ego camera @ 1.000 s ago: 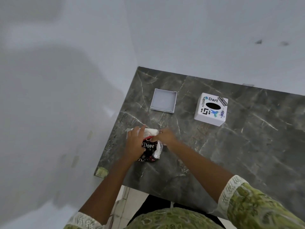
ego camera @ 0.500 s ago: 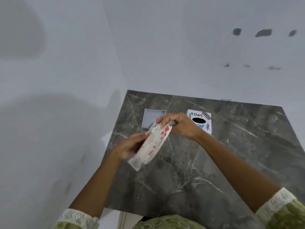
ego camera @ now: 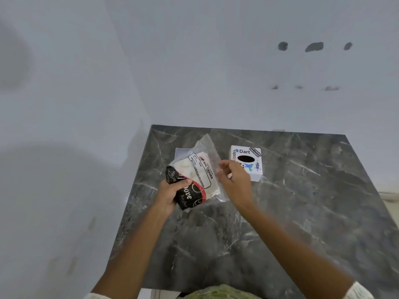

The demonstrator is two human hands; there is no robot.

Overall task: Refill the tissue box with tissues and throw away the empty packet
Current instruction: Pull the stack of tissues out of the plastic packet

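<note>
A tissue packet (ego camera: 197,179), clear plastic with a black and red printed end and white tissues inside, is held above the table. My left hand (ego camera: 172,194) grips its black end. My right hand (ego camera: 234,182) is at the packet's clear right edge with fingers pinched together; whether they touch the plastic is unclear. Behind the right hand stands the white tissue box (ego camera: 247,161) with stickers and an oval slot on top. Its white lid (ego camera: 181,152) lies flat behind the packet, mostly hidden.
The dark marble table (ego camera: 302,212) stands in a corner of white walls (ego camera: 194,72). Its left edge drops to a pale floor. My green sleeves show at the bottom of the frame.
The packet was lifted off the table and turned so its label side faces up. My left hand shifted to the black end, my right hand to the clear edge. The view tilted upward.
</note>
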